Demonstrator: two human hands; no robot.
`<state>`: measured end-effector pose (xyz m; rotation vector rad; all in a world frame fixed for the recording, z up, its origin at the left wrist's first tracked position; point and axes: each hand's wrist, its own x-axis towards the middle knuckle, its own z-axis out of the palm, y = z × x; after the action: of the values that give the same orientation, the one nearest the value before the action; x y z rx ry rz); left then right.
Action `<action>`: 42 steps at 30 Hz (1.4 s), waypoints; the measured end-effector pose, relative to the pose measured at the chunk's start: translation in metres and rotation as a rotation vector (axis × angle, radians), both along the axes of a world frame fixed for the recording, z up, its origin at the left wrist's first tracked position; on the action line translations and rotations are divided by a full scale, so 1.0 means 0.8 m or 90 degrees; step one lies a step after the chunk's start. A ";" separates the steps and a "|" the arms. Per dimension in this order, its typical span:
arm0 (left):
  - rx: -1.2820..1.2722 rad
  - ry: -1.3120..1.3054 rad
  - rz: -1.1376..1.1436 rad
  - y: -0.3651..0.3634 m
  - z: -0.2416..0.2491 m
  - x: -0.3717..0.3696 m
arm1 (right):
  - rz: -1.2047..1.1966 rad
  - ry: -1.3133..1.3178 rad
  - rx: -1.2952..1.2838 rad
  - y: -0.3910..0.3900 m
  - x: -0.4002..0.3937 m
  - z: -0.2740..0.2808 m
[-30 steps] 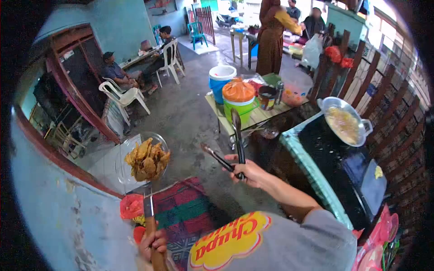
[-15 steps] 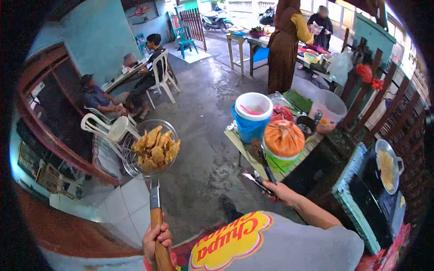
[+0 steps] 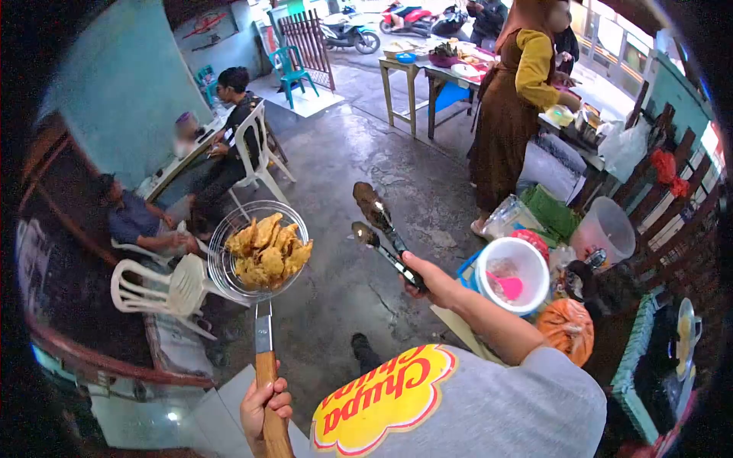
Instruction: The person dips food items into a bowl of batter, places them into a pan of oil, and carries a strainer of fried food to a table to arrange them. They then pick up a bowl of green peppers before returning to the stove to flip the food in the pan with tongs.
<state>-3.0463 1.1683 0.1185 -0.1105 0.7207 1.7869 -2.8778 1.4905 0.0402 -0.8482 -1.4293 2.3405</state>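
Note:
My left hand [image 3: 266, 404] is closed round the wooden handle of a wire strainer [image 3: 264, 340]. Golden-brown fried fritters [image 3: 269, 252] are heaped in its basket, which is held up in front of me. In my right hand [image 3: 431, 281] is a pair of tongs [image 3: 388, 240], their two dark, soiled ends apart and pointing forward over the floor. Nothing is between the tong ends. A white and blue bucket [image 3: 513, 275] with a pink scoop in it stands just right of my right forearm.
An orange-filled plastic bag [image 3: 566, 330] and a clear tub [image 3: 603, 238] are at right, near a stove [image 3: 649, 366]. White plastic chairs [image 3: 164, 286] and seated people [image 3: 145, 217] are at left. A person in brown [image 3: 508, 130] stands at the food table [image 3: 458, 72] ahead.
My view has turned and moved forward. The tongs have swung from beside the bucket to the left and forward over the floor. The strainer stays in my left hand.

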 end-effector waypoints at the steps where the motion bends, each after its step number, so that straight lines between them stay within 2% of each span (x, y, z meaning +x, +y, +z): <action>1: -0.014 0.000 -0.013 0.018 -0.001 -0.035 | -0.058 0.019 -0.030 0.018 -0.030 -0.003; 3: -0.064 0.048 -0.052 0.084 -0.005 -0.111 | -0.079 -0.023 -0.059 0.059 -0.075 -0.010; 5: -0.041 0.022 -0.103 0.145 -0.008 -0.175 | -0.105 -0.046 -0.038 0.093 -0.101 -0.015; 7: -0.077 0.070 -0.120 0.212 -0.007 -0.232 | -0.192 -0.144 0.029 0.132 -0.122 -0.011; 10: -0.059 0.054 -0.168 0.316 0.001 -0.304 | -0.232 -0.189 0.046 0.203 -0.119 -0.030; 14: -0.012 0.043 -0.197 0.464 -0.004 -0.369 | -0.362 -0.210 0.013 0.296 -0.123 -0.056; 16: -0.006 0.025 -0.186 0.541 0.000 -0.387 | -0.418 -0.221 -0.054 0.359 -0.134 -0.071; 21: 0.002 -0.003 -0.233 0.710 0.009 -0.442 | -0.459 -0.173 -0.060 0.521 -0.197 -0.059; 24: -0.008 0.014 -0.218 0.806 0.020 -0.461 | -0.450 -0.104 -0.006 0.629 -0.248 -0.042; 26: -0.004 0.020 -0.235 0.869 0.020 -0.478 | -0.430 0.006 -0.061 0.697 -0.277 -0.042; 27: 0.002 0.031 -0.248 0.906 0.015 -0.490 | -0.436 0.007 -0.059 0.738 -0.289 -0.045; 31: -0.001 0.067 -0.282 1.063 0.001 -0.529 | -0.447 0.092 0.029 0.878 -0.332 -0.062; 33: 0.013 0.082 -0.311 1.143 -0.005 -0.555 | -0.542 0.022 -0.007 0.937 -0.350 -0.059; 37: 0.018 0.111 -0.357 1.302 0.012 -0.578 | -0.591 -0.031 -0.018 1.056 -0.336 -0.061; 39: 0.024 0.084 -0.412 1.386 0.020 -0.587 | -0.683 -0.081 0.082 1.121 -0.317 -0.064; 40: 0.033 0.081 -0.416 1.418 0.025 -0.586 | -0.679 -0.205 0.091 1.149 -0.303 -0.056; 41: 0.032 0.080 -0.422 1.453 0.029 -0.583 | -0.718 -0.285 0.197 1.183 -0.293 -0.061; 42: 0.057 0.093 -0.422 1.486 0.031 -0.575 | -0.760 -0.375 0.207 1.226 -0.273 -0.087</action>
<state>-3.5066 2.3569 0.1435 0.2941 0.6782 1.1924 -3.0966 2.4712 -0.0294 -1.7181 -0.9316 0.9791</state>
